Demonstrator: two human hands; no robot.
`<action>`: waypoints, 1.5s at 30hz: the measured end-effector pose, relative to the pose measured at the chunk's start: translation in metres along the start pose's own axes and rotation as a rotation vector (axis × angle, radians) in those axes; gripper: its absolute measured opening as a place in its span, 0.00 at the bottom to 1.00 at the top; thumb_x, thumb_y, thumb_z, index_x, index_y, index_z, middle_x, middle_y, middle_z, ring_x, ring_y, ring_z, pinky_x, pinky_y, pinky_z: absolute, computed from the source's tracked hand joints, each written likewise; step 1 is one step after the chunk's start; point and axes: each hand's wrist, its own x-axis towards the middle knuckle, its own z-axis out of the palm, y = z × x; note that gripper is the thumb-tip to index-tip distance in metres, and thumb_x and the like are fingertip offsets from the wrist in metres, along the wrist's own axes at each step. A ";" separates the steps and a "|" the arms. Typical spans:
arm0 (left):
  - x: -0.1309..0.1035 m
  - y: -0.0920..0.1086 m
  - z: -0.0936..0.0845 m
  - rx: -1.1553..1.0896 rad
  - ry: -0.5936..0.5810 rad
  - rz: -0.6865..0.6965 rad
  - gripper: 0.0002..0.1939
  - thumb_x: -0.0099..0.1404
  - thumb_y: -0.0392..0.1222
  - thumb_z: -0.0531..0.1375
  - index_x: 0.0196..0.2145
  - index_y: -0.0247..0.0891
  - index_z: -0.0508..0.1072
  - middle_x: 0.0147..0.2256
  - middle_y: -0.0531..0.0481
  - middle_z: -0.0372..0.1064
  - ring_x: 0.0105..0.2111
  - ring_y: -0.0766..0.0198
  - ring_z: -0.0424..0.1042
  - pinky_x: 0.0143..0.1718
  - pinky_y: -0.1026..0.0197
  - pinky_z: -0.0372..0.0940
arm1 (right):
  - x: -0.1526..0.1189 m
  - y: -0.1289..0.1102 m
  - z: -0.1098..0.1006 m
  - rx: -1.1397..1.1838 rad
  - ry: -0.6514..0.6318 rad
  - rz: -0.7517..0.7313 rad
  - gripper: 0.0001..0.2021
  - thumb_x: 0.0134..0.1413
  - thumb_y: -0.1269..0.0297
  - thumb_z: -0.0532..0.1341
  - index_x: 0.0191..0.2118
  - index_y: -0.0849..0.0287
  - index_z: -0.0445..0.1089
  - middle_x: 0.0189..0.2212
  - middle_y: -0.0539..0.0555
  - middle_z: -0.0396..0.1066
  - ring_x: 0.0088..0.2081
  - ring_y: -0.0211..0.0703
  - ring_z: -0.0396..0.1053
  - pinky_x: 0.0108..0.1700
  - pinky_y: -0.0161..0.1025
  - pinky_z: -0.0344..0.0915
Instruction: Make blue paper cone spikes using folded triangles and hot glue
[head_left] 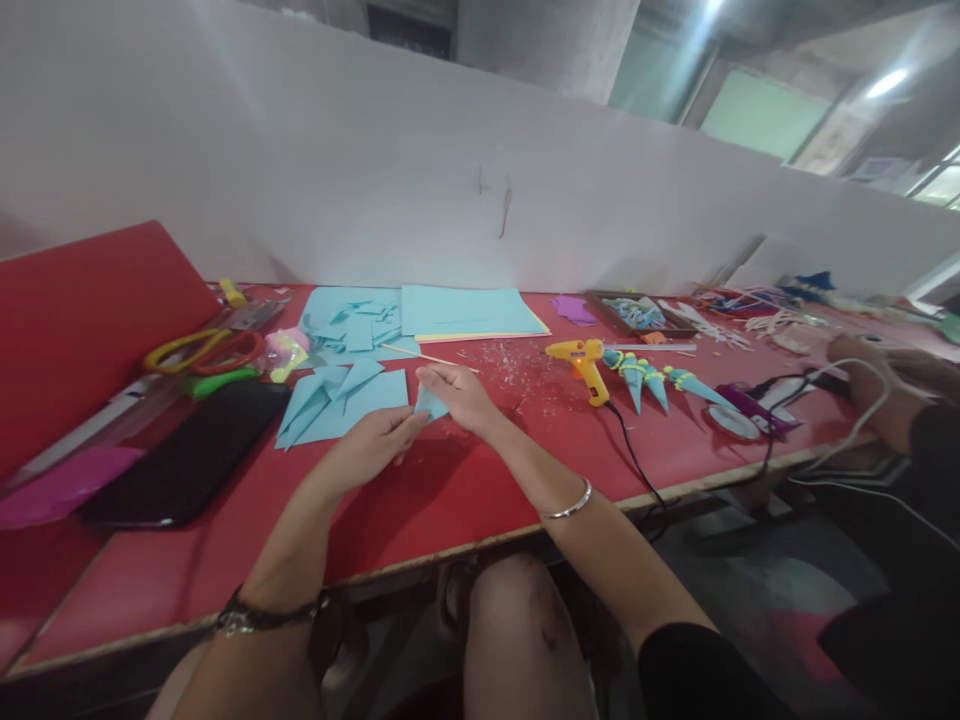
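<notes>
Between my two hands is a small piece of light blue paper [432, 402], partly hidden by the fingers. My left hand [379, 440] pinches its lower left side, and my right hand [459, 392] grips its upper right side. Folded blue papers [322, 405] lie just left of my left hand. A thin wooden stick [427, 356] rests behind my hands. Further back are small blue paper pieces [358, 330] and a stack of blue sheets [469, 310]. To the right lie a yellow glue gun [585, 365] and blue paper cones [631, 378] with yellow-green trim.
On the red table [450, 500], a black phone [195, 455] and scissors [225, 350] lie left. A tray [682, 325] stands at the back right. The glue gun's black cable [630, 440] runs over the front edge. Another person's hand [862, 385] is at far right.
</notes>
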 end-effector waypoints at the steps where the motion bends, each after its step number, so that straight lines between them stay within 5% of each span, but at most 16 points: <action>1: 0.001 0.000 -0.001 -0.012 0.021 0.007 0.22 0.58 0.59 0.48 0.17 0.40 0.56 0.14 0.56 0.55 0.17 0.68 0.56 0.22 0.64 0.53 | 0.000 0.000 0.000 0.022 0.017 0.005 0.21 0.51 0.44 0.54 0.22 0.58 0.60 0.18 0.46 0.53 0.22 0.32 0.52 0.24 0.32 0.51; 7: 0.003 -0.002 -0.008 -0.091 0.223 -0.010 0.20 0.58 0.54 0.47 0.15 0.40 0.55 0.12 0.57 0.52 0.15 0.69 0.55 0.20 0.65 0.52 | 0.000 -0.002 0.004 0.123 -0.116 0.116 0.25 0.47 0.39 0.54 0.20 0.58 0.53 0.15 0.43 0.50 0.18 0.29 0.48 0.22 0.31 0.48; 17: 0.000 0.002 -0.006 -0.122 0.327 -0.126 0.23 0.59 0.51 0.50 0.12 0.39 0.56 0.07 0.55 0.55 0.11 0.70 0.57 0.17 0.67 0.53 | -0.002 -0.004 0.007 0.077 -0.173 0.121 0.18 0.57 0.53 0.52 0.23 0.61 0.61 0.12 0.42 0.53 0.17 0.28 0.50 0.23 0.30 0.50; 23: -0.002 0.006 -0.008 -0.121 0.401 -0.128 0.24 0.60 0.51 0.50 0.11 0.39 0.56 0.07 0.55 0.55 0.11 0.70 0.57 0.19 0.66 0.54 | -0.001 0.001 0.005 0.068 -0.195 0.077 0.17 0.56 0.51 0.53 0.28 0.62 0.64 0.13 0.42 0.56 0.17 0.28 0.52 0.23 0.30 0.52; 33: 0.002 0.000 -0.009 -0.085 0.282 0.067 0.17 0.61 0.51 0.47 0.24 0.38 0.67 0.12 0.56 0.61 0.17 0.68 0.61 0.23 0.67 0.56 | 0.000 0.000 0.001 -0.085 -0.018 0.025 0.24 0.53 0.42 0.50 0.22 0.60 0.61 0.12 0.42 0.54 0.16 0.28 0.52 0.22 0.30 0.50; 45: 0.002 -0.003 -0.008 0.046 0.205 0.002 0.22 0.63 0.53 0.42 0.23 0.39 0.67 0.14 0.52 0.67 0.20 0.64 0.66 0.29 0.63 0.60 | 0.000 -0.001 -0.001 -0.046 0.036 -0.023 0.23 0.51 0.45 0.53 0.18 0.59 0.59 0.12 0.43 0.52 0.16 0.29 0.51 0.22 0.31 0.49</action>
